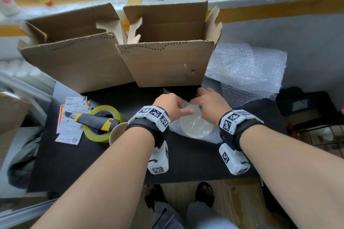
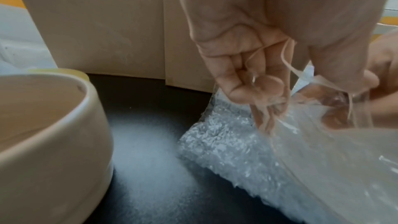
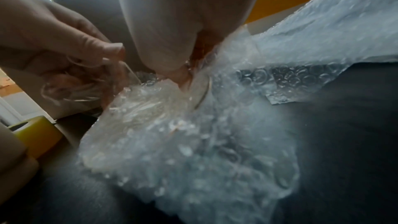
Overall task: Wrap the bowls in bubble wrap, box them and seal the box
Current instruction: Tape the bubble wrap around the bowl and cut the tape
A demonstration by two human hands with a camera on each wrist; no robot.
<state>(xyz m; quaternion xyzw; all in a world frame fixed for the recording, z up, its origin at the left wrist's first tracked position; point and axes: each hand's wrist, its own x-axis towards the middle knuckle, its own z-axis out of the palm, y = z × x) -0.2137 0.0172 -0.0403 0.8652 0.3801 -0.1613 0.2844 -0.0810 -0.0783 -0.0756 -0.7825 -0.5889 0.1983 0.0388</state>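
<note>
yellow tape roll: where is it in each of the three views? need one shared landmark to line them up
Head: yellow tape roll lies left of centre on the black table, a utility knife across it.
Left wrist: only a yellow sliver at mid-left, behind the beige bowl.
Right wrist: lower left edge.
Shared landmark: the cardboard box standing behind the hands.

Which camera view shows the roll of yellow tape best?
The head view: the whole yellow tape roll shows, a utility knife lying across it. The left wrist view shows only its top edge, the right wrist view one side.
</note>
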